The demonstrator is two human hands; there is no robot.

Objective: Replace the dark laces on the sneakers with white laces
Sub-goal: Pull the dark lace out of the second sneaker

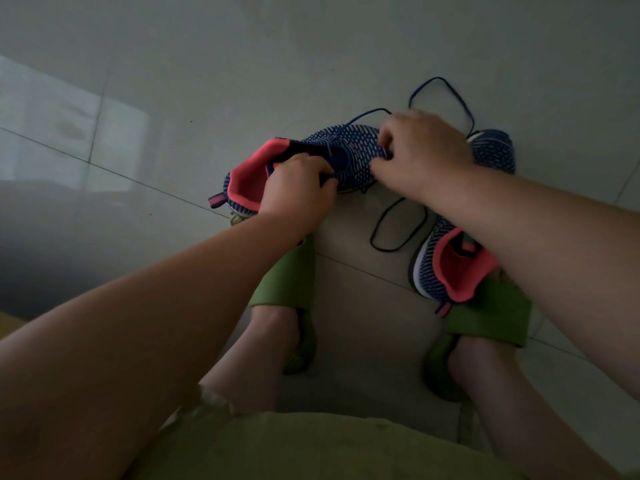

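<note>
So we're in the unlacing stage here. The person is bent over the first sneaker [332, 157], the navy knit one with the coral lining, which sits on the floor [207, 81] just ahead of their feet. The left hand [298, 188] has its grip curled round the tongue and collar area, holding the shoe steady. The right hand [422, 150] is over the eyelet rows with fingers curled in; looks like it's pinching the dark lace [446, 88] where it leaves the shoe, though the actual fingertips are hidden, so that's my read, not a sure thing. The lace loops out loose across the tiles beyond the toe.

The second sneaker [450, 261] lies just to the right, partly under the right forearm, touching or nearly touching the right green slipper [491, 317]. Another loop of dark lace [398, 226] lies on the floor between the two shoes; can't tell which shoe it belongs to.

No white laces anywhere I can see, so the task is early on. Next move, I'd guess, is drawing the lace out of the remaining eyelets, one crossing at a time, with the left hand keeping the shoe from sliding.

Room-wise, plenty of open floor ahead and to the left. The tight spot is the right, where the loose loops could snag.
</note>
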